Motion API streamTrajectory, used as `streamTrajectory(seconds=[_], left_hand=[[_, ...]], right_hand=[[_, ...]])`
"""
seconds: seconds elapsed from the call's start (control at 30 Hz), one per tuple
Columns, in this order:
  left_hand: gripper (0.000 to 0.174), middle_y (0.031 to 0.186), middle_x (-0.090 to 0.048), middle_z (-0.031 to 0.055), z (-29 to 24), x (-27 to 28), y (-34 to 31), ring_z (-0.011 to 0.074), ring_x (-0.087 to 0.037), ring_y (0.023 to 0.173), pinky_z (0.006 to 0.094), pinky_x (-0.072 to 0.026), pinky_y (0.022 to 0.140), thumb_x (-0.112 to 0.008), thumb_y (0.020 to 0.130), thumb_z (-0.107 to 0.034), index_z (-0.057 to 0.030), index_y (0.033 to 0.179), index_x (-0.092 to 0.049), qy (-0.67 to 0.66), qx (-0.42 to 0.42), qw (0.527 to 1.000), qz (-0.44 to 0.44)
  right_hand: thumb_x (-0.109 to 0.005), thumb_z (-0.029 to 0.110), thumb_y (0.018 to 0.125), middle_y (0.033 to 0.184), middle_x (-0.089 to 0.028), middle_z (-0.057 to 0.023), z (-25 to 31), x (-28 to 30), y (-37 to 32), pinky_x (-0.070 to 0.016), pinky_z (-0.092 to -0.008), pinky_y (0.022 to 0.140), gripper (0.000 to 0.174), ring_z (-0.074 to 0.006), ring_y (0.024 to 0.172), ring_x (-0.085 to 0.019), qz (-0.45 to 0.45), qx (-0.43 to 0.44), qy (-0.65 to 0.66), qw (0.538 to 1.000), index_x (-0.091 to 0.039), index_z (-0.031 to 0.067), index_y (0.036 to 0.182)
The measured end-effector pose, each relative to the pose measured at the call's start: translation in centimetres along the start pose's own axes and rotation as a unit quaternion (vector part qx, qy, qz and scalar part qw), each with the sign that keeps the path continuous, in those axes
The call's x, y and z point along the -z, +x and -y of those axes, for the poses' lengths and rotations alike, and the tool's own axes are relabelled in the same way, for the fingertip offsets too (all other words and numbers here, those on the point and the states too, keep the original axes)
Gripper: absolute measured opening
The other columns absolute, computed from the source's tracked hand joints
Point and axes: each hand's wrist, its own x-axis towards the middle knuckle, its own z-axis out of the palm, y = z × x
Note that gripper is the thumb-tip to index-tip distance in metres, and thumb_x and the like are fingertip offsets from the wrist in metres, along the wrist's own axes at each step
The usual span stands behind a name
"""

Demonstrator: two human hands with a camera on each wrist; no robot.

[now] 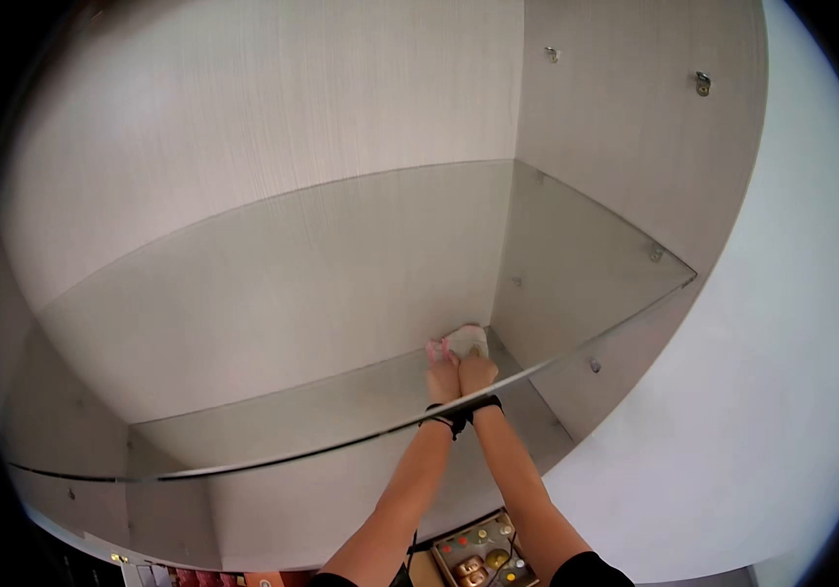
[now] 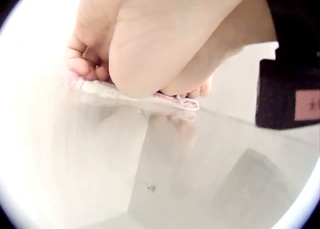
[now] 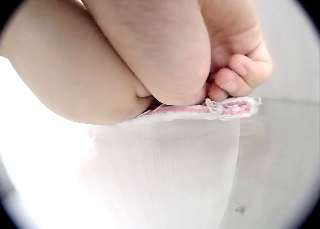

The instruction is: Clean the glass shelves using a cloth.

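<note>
A folded white cloth with pink edges (image 1: 468,338) lies flat on the lower glass shelf, in the back right corner of the cabinet. Side by side, the left hand (image 1: 443,382) and right hand (image 1: 477,375) are on its near part. In the left wrist view the left hand (image 2: 145,44) has its fingers curled down onto the cloth (image 2: 107,91). From the right wrist view, the curled fingers of the right hand (image 3: 200,44) grip the frayed, pink-striped cloth edge (image 3: 232,108). The thumbs are partly hidden, and both hands touch.
An upper glass shelf (image 1: 341,254) spans the cabinet above the hands, its front edge crossing over the wrists. Metal shelf pegs (image 1: 702,84) dot the right side panel (image 1: 635,117). Below, between the forearms, stands a box of small bottles (image 1: 486,550). A white wall is at right.
</note>
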Motion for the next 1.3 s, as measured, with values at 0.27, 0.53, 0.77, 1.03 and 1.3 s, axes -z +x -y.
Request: streamTrajectory(seconds=[0.27, 0.53, 0.77, 1.03, 1.3], left_hand=[[0.032, 0.056, -0.049, -0.0007, -0.5, 1.3, -2.9, 0.0123, -0.050, 0.049, 0.0244, -0.0370, 0.042, -0.040, 0.071, -0.013, -0.0044, 0.102, -0.038, 0.006, -0.030, 1.000, 0.000], [0.037, 0.058, -0.050, -0.0009, -2.2, 0.0, -4.0, 0.0135, -0.050, 0.048, 0.0266, -0.0365, 0.041, -0.040, 0.071, -0.015, -0.0034, 0.106, -0.035, 0.014, -0.071, 0.997, -0.038], [0.038, 0.061, -0.054, 0.0013, -2.2, 0.3, -3.1, 0.0142, -0.053, 0.053, 0.0276, -0.0385, 0.061, -0.037, 0.072, -0.014, -0.0010, 0.107, -0.033, -0.026, -0.053, 0.998, 0.014], [0.038, 0.053, -0.052, 0.0009, -2.3, 1.4, -2.3, 0.0149, -0.051, 0.046, 0.0258, -0.0377, 0.048, -0.039, 0.071, -0.016, -0.0014, 0.106, -0.034, -0.068, -0.038, 0.997, -0.024], [0.038, 0.049, -0.049, 0.0016, -0.3, 1.7, -1.6, 0.0157, -0.050, 0.042, 0.0249, -0.0364, 0.040, -0.041, 0.070, -0.015, -0.0002, 0.104, -0.034, -0.050, -0.019, 0.997, -0.064]], right_hand=[[-0.024, 0.053, 0.071, 0.058, -0.054, -0.0152, -2.6, 7.9, -5.4, -0.0419, -0.0321, 0.045, 0.064, -0.0250, 0.053, -0.054, 0.057, -0.026, 0.172, 0.983, -0.043, -0.0041, 0.092], [-0.035, 0.026, 0.074, 0.055, -0.053, -0.0135, -4.7, 9.1, -7.3, -0.0437, -0.0306, 0.044, 0.031, -0.0239, 0.051, -0.055, 0.020, 0.029, 0.131, 0.991, -0.042, -0.0036, 0.080], [-0.029, 0.033, 0.077, 0.060, -0.054, -0.0150, -5.0, 9.1, -5.6, -0.0439, -0.0315, 0.046, 0.042, -0.0245, 0.056, -0.055, 0.087, 0.053, 0.121, 0.987, -0.040, -0.0050, 0.088], [-0.028, 0.032, 0.076, 0.061, -0.055, -0.0124, -4.6, 9.4, -4.8, -0.0437, -0.0311, 0.045, 0.037, -0.0223, 0.055, -0.055, 0.037, 0.064, 0.059, 0.995, -0.041, -0.0015, 0.085], [-0.018, 0.048, 0.075, 0.060, -0.055, -0.0080, -2.1, 8.8, -2.9, -0.0356, -0.0299, 0.036, 0.055, -0.0190, 0.049, -0.053, 0.090, 0.024, 0.027, 0.995, -0.035, 0.0056, 0.107]])
